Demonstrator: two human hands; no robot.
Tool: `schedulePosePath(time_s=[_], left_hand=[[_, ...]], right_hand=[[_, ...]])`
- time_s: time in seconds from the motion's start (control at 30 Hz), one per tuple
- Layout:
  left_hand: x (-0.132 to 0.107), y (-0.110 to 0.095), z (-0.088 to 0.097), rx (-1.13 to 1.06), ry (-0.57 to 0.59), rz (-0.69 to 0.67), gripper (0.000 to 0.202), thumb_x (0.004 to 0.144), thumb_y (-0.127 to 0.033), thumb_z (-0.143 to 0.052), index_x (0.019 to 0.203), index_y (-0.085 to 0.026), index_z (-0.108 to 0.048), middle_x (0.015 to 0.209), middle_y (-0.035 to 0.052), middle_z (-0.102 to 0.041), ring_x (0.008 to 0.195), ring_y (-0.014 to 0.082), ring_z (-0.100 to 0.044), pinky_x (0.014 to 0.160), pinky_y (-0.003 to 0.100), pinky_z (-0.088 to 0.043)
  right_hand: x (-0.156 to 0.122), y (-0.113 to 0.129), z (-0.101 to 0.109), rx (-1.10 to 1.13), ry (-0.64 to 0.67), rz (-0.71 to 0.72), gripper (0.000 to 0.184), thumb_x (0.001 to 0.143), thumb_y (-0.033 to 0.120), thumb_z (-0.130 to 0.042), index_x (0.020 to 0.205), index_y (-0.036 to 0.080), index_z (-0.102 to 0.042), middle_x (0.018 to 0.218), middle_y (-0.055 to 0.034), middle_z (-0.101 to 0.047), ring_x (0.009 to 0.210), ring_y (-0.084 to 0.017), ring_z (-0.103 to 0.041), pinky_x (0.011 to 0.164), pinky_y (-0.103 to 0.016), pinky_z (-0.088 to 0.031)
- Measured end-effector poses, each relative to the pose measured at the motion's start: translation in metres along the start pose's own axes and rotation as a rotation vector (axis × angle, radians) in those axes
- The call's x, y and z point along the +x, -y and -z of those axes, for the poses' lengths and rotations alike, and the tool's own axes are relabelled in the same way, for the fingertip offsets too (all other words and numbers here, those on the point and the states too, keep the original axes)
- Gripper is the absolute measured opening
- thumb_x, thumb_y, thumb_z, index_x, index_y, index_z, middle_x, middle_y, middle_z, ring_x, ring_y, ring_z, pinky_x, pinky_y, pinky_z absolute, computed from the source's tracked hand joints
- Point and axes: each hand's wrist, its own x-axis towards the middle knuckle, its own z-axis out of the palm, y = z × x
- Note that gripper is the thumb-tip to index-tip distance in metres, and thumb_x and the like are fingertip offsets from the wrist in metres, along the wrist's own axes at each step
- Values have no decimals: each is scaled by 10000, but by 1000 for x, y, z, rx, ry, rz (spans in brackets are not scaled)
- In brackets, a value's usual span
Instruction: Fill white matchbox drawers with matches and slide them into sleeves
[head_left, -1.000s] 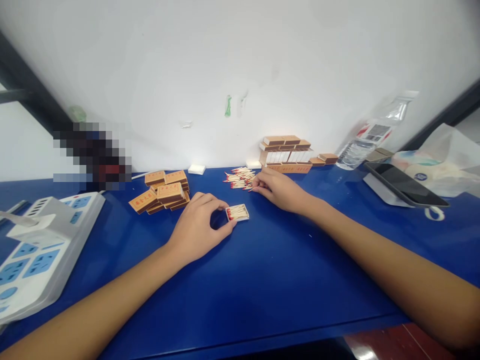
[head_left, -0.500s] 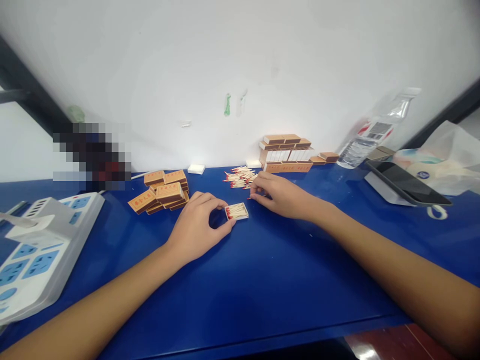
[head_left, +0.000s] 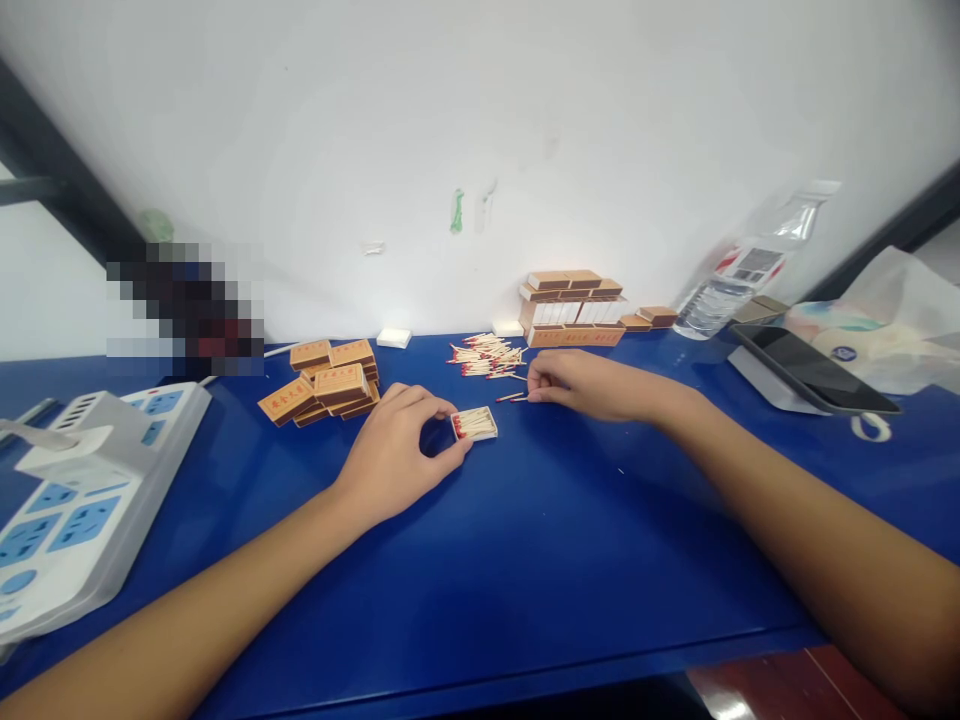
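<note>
My left hand [head_left: 401, 440] is closed round the left end of a small white matchbox tray [head_left: 491, 432], thumb at the near side and fingers at the far side. Red-headed matches lie side by side in the tray, heads to the left. To the right, my right hand [head_left: 574, 385] pinches the tail of a match [head_left: 513, 398] whose red head points left, low over the table. Just beyond it spreads a loose pile of matches [head_left: 484, 357]. The right hand's curled fingers hide part of the grip.
Closed matchboxes [head_left: 339, 382] are heaped left of my left hand. More matchboxes [head_left: 574, 335] stand stacked against the wall. A plastic bottle [head_left: 724, 290] and a phone [head_left: 814, 365] are at the right; a power strip [head_left: 112, 500] lies at the left on the blue table [head_left: 480, 600].
My right hand has shifted to the right, away from the tray, and more of the match at its fingertips shows. The left hand and the tray have stayed in place.
</note>
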Motion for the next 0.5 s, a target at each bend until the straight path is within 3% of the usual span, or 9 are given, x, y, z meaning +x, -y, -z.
schedulePosePath(time_s=[0.33,0.5], left_hand=[[-1,-1,0,3,3,3,181,908,-333,-768,1044,-219,-731,1012,43,-726,1006,257,-609,921,434,-522],[-1,0,-1,-2,3,1,182,909,-335,-767,1049,-225,-731,1021,42,-726,1008,257,-610,916,430,-525]], right_hand=[[3,14,-13,-45,-105,86,111,974,305,-646,936,211,-601,937,-64,-638,809,-206,-564,709,-321,-421],[6,12,-18,-8,-88,105,111,1012,259,-562,913,211,-575,928,-63,-632,814,-202,-556,720,-315,-422]])
